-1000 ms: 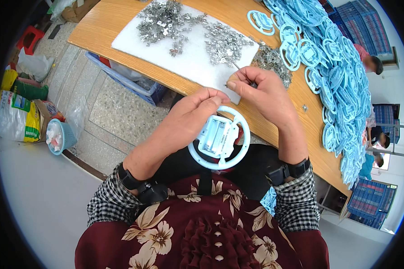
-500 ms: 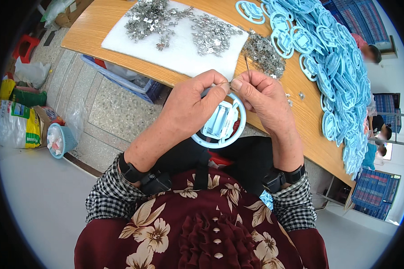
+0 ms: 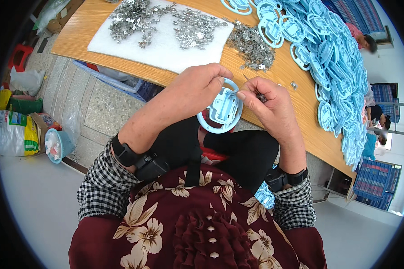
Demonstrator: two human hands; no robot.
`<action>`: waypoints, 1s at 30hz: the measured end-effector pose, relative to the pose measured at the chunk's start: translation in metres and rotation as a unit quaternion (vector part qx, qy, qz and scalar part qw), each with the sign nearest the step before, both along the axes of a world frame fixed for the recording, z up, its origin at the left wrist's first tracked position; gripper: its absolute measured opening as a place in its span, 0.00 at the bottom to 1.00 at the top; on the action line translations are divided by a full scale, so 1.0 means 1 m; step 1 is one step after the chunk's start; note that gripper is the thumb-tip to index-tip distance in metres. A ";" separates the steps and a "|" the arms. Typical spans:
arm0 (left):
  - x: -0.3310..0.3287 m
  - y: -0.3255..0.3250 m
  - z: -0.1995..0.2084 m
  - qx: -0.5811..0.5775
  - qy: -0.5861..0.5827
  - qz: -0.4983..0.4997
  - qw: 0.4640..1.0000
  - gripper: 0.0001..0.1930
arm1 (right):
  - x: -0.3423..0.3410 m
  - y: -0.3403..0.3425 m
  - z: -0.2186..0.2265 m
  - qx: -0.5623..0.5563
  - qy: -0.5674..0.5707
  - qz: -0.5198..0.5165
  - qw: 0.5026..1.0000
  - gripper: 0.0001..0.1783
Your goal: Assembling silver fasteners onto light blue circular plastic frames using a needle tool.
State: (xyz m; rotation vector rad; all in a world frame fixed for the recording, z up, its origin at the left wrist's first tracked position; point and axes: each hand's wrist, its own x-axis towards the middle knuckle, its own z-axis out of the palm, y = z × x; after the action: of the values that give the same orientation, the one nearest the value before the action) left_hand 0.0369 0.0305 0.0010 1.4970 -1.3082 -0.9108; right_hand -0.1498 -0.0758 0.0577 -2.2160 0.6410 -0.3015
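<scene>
My left hand point(image 3: 191, 92) grips the upper rim of a light blue round plastic part point(image 3: 214, 130), holding it above my lap. Its open ring surrounds a recessed rectangular compartment that faces up. Close to the part's right side, my right hand point(image 3: 274, 107) is closed with thumb and forefinger pinched. A thin metal pointed tool point(image 3: 246, 77) sticks out from these fingers; the rest of it is hidden. Small metal clips point(image 3: 261, 97) show between the curled fingers of that hand. Whether a clip is at the fingertips is too small to tell.
A white foam sheet point(image 3: 134, 56) on the wooden table point(image 3: 72, 38) bears small metal clips, with another clip pile point(image 3: 251, 47) beside it. Many blue plastic parts point(image 3: 334, 74) are heaped at the right. A blue crate point(image 3: 143, 89) stands below the table edge, a basket point(image 3: 65, 143) farther left.
My hands have moved from meeting at the fingertips to slightly apart, the right one now beside the plastic part. The part is tilted differently, and the whole view has shifted a little.
</scene>
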 end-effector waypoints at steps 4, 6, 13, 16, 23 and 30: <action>0.000 -0.008 -0.003 0.009 -0.011 -0.002 1.000 0.16 | 0.000 -0.001 -0.006 -0.017 0.014 -0.006 1.000 0.14; -0.001 -0.010 0.001 0.044 0.002 -0.008 0.999 0.16 | 0.001 -0.002 -0.011 -0.028 0.023 -0.010 0.999 0.14; 0.000 -0.013 -0.003 0.054 0.003 -0.010 0.998 0.16 | 0.004 -0.008 -0.017 -0.052 0.036 -0.013 0.998 0.13; 0.000 -0.014 -0.011 0.009 -0.017 -0.008 1.000 0.16 | 0.005 -0.006 -0.016 -0.063 0.024 -0.013 0.998 0.12; -0.003 -0.015 -0.005 0.057 0.022 -0.004 0.998 0.16 | 0.008 0.029 -0.024 -0.337 0.000 -0.021 0.941 0.08; -0.004 -0.014 -0.003 0.059 0.038 -0.003 0.998 0.16 | -0.008 0.030 -0.014 -0.261 0.018 0.005 0.965 0.14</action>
State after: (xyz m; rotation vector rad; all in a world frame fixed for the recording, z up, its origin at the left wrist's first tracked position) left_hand 0.0331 0.0168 -0.0022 1.5340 -1.2217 -1.0539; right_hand -0.1574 -0.0460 0.0442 -2.7311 0.6204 -0.4698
